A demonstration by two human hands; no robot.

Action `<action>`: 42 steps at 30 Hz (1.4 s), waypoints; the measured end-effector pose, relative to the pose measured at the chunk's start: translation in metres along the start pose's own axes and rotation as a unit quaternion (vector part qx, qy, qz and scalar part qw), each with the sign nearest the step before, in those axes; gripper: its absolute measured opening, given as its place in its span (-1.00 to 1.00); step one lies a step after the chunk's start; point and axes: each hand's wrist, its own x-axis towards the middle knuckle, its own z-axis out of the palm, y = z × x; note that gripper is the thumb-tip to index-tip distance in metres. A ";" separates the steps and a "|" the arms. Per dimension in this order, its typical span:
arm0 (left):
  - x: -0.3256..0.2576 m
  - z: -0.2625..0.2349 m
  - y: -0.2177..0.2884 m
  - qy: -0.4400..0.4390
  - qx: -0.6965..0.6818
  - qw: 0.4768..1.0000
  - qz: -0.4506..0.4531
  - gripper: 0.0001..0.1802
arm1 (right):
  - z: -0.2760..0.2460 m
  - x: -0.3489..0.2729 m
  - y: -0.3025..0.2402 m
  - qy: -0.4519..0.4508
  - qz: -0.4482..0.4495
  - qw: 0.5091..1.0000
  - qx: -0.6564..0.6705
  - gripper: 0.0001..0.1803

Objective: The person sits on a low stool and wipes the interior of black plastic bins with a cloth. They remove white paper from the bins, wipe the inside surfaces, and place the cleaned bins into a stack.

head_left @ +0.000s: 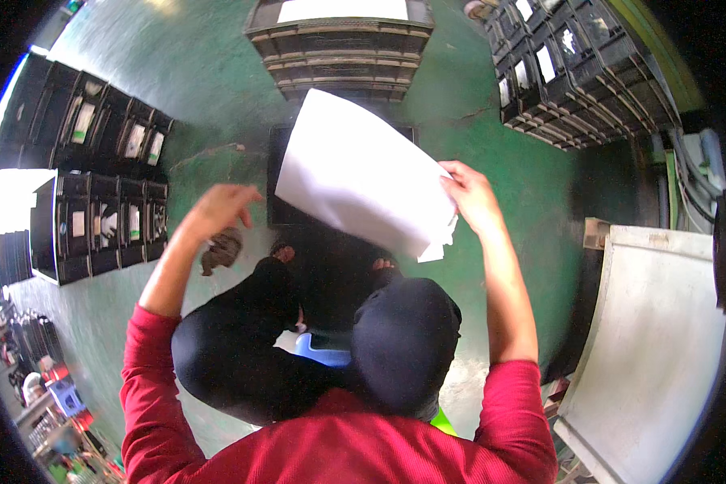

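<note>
My right hand (472,200) pinches the right edge of several white paper sheets (355,165), which spread out in front of me, slightly curved and tilted. A few loose corners stick out below that hand. My left hand (224,208) is off to the left of the sheets, empty, with its fingers apart and pointing toward them. Behind and below the paper is a dark rectangular thing (286,211) on the floor, mostly hidden; whether it is a crate or a mat I cannot tell.
Stacked black crates stand ahead (339,48), at the left (109,218) and at the far right (581,73). A pale panel (645,323) leans at the right. Near my left foot lies a brown crumpled-looking item (220,250). Something blue (323,351) shows beneath my legs.
</note>
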 end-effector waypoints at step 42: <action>-0.081 -0.059 0.031 0.198 0.038 0.979 0.011 -0.65 | 0.086 0.143 0.104 0.214 0.022 0.884 -0.416 -0.06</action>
